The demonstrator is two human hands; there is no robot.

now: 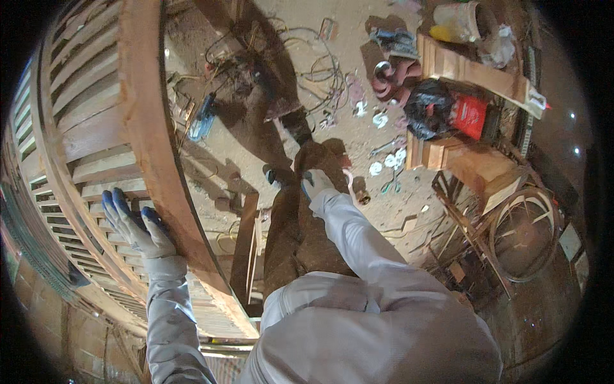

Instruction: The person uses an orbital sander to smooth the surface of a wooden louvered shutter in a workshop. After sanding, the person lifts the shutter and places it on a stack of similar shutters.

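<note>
My left hand [142,230], in a pale glove with blue fingertips, lies on a wooden louvred panel [142,102] at the left. Its fingers are apart and rest over the slats, beside the broad brown edge board; nothing is held in it. In the middle, my right hand [318,185], gloved alike, rests on the knee of my brown trousers [313,224]. Its fingers bend down over the cloth and are partly hidden, and no object shows in it.
On the dusty floor lie a blue-bodied power tool [203,118], tangled cables [320,67] and crumpled white scraps [377,168]. Wooden pieces [470,160], a red box [469,116], a black plastic bag [430,110], a bucket [462,20] and a round wooden frame [524,233] stand at the right.
</note>
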